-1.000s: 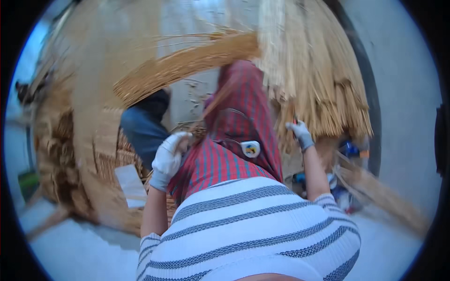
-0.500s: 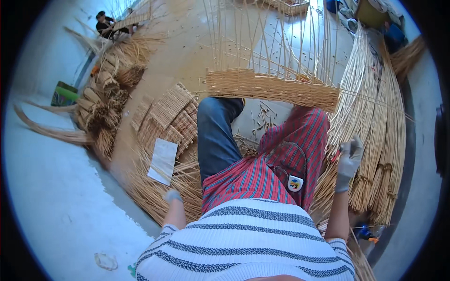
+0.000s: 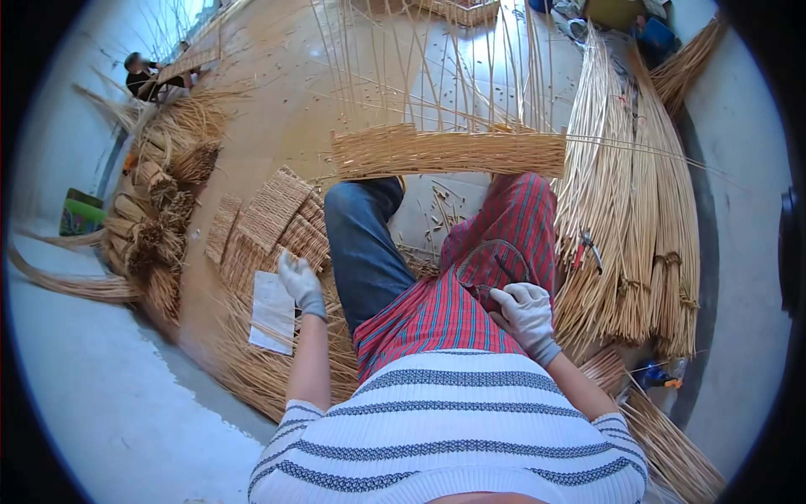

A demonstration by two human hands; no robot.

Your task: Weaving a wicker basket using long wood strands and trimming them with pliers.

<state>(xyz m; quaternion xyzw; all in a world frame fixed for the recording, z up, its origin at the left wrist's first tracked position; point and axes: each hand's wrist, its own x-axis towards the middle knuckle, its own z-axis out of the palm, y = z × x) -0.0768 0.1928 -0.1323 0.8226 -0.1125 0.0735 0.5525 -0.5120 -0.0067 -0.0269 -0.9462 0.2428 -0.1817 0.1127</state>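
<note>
A half-woven wicker panel [image 3: 449, 153] stands across my knees, its long upright stakes [image 3: 420, 63] rising from the far edge and loose ends jutting right. My left hand [image 3: 300, 284], in a pale glove, hangs beside my left thigh over a white sheet [image 3: 272, 315], fingers loosely apart and holding nothing. Also gloved, my right hand [image 3: 525, 316] lies on my red striped cloth [image 3: 428, 315] with its fingers curled down. What it holds, if anything, is hidden. A dark cord loop [image 3: 483, 252] and a thin dark piece show just beyond its fingers.
Finished woven panels [image 3: 273, 210] lie stacked on the left. Long wicker rods [image 3: 642, 210] are spread on the right, with red-handled pruning shears [image 3: 588, 250] on them. Bundles [image 3: 151, 210] line the left wall. Far left, another person [image 3: 147, 77] sits working. Cut bits litter the floor.
My right hand has come from the rods on the right to my lap, covering the white case on the cord. My left hand has moved forward. The whole view has shifted.
</note>
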